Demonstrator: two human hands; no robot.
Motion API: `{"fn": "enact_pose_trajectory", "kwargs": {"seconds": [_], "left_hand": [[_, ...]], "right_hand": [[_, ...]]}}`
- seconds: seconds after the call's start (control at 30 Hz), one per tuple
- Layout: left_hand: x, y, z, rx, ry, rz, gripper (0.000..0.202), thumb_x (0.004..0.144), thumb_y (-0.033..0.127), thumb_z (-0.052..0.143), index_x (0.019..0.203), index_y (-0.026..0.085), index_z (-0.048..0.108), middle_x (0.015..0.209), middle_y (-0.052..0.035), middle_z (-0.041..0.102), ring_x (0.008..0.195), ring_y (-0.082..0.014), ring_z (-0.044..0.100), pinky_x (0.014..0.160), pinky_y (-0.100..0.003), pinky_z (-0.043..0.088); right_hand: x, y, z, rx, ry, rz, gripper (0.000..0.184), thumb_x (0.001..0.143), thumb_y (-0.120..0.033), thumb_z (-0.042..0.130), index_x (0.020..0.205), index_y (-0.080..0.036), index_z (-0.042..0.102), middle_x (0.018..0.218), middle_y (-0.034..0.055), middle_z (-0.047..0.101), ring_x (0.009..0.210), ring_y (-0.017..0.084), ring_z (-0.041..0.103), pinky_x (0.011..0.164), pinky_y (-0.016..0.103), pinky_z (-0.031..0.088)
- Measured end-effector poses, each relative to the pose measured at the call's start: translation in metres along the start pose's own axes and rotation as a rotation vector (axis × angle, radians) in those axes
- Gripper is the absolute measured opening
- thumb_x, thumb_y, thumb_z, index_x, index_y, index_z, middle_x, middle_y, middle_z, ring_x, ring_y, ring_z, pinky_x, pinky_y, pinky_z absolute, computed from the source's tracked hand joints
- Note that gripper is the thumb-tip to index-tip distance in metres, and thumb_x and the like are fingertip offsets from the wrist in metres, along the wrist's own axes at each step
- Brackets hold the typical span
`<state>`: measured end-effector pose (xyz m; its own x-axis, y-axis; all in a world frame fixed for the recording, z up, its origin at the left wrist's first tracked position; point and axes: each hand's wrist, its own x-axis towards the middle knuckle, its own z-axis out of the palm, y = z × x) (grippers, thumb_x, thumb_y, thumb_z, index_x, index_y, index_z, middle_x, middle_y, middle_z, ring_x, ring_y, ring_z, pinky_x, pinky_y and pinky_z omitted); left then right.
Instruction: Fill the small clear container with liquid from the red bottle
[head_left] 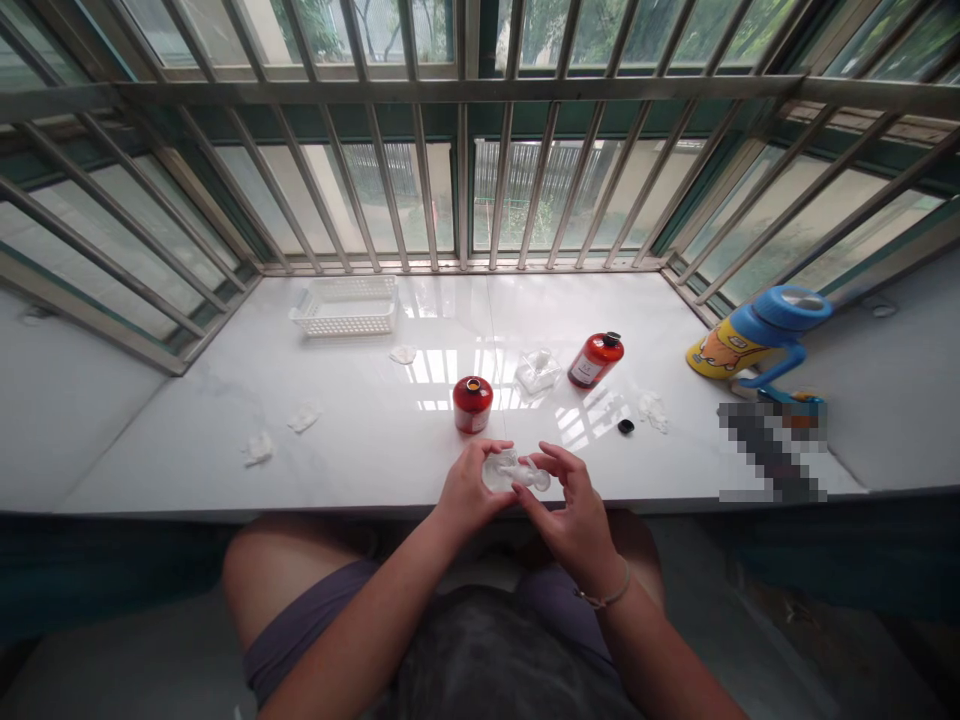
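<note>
On the glossy white tabletop (375, 450), a red, round-shouldered, open-necked bottle (472, 410) stands at eleven o'clock from the hands, presumably close for easy reach; a red bottle with a black top (592, 362) stands farther off at one. A small, clear, glassy piece (499, 472) is between the hands, level, I'd guess for steadiness. The left hand (474, 485) clasps its wider end; the right hand (574, 510), half-curled, pinches its narrower end between thumb and fingertips.

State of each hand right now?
Left hand: holding one end of a clear object.
Right hand: curved around its other end; whether gripping cannot be told.
</note>
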<state>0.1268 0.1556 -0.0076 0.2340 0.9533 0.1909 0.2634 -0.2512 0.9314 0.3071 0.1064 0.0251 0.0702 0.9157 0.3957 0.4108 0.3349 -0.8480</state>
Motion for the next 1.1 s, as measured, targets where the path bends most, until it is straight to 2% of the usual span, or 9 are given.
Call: {"fn": "enact_pose_trajectory", "kwargs": {"seconds": [0.2, 0.33, 0.57, 0.73, 0.93, 1.1], "left_hand": [[0.000, 0.000, -0.002, 0.004, -0.013, -0.019, 0.064, 0.067, 0.017, 0.094, 0.119, 0.026, 0.058, 0.136, -0.0083, 0.074, 0.126, -0.0299, 0.072, 0.110, -0.050, 0.057], [-0.001, -0.003, 0.000, 0.000, -0.013, -0.018, 0.065, 0.068, 0.015, 0.093, 0.122, 0.026, 0.058, 0.137, -0.0081, 0.073, 0.127, -0.0289, 0.072, 0.110, -0.049, 0.057], [-0.001, -0.004, 0.001, 0.033, 0.008, -0.032, 0.067, 0.066, 0.014, 0.094, 0.121, 0.028, 0.058, 0.136, -0.0056, 0.073, 0.123, -0.0279, 0.073, 0.108, -0.049, 0.059], [-0.001, -0.001, 0.000, 0.014, -0.001, -0.025, 0.061, 0.071, 0.014, 0.090, 0.121, 0.027, 0.058, 0.136, -0.0058, 0.073, 0.125, -0.0276, 0.073, 0.110, -0.049, 0.058], [0.000, 0.000, 0.000, -0.002, -0.001, -0.022, 0.060, 0.071, 0.014, 0.090, 0.119, 0.027, 0.058, 0.136, -0.0068, 0.073, 0.127, -0.0282, 0.072, 0.112, -0.049, 0.056], [-0.001, 0.001, 0.000, 0.003, 0.003, -0.022, 0.057, 0.073, 0.014, 0.088, 0.120, 0.027, 0.058, 0.136, -0.0074, 0.073, 0.127, -0.0282, 0.072, 0.111, -0.050, 0.057]], "right_hand": [[-0.003, -0.014, -0.013, -0.116, -0.025, -0.155, 0.055, 0.097, -0.025, 0.077, 0.146, -0.029, 0.054, 0.120, 0.0065, 0.078, 0.100, 0.022, 0.078, 0.093, 0.042, 0.066], [-0.003, -0.025, -0.018, -0.138, 0.009, -0.226, 0.054, 0.094, -0.022, 0.080, 0.143, -0.027, 0.056, 0.116, 0.0067, 0.077, 0.101, 0.023, 0.078, 0.088, 0.039, 0.067], [0.000, -0.023, -0.013, -0.147, -0.028, -0.368, 0.064, 0.093, -0.012, 0.077, 0.150, -0.027, 0.052, 0.114, 0.0071, 0.078, 0.102, 0.025, 0.073, 0.089, 0.045, 0.065], [-0.006, -0.018, -0.011, -0.188, 0.005, -0.415, 0.072, 0.089, -0.010, 0.082, 0.152, -0.026, 0.052, 0.113, 0.0081, 0.078, 0.104, 0.027, 0.069, 0.089, 0.047, 0.065], [-0.010, -0.019, -0.010, -0.205, 0.027, -0.463, 0.070, 0.088, -0.009, 0.083, 0.149, -0.024, 0.054, 0.109, 0.0078, 0.077, 0.105, 0.027, 0.068, 0.087, 0.047, 0.066], [-0.010, -0.019, -0.007, -0.222, 0.034, -0.436, 0.073, 0.089, -0.011, 0.082, 0.153, -0.025, 0.051, 0.107, 0.0069, 0.077, 0.104, 0.027, 0.069, 0.087, 0.048, 0.066]]}}
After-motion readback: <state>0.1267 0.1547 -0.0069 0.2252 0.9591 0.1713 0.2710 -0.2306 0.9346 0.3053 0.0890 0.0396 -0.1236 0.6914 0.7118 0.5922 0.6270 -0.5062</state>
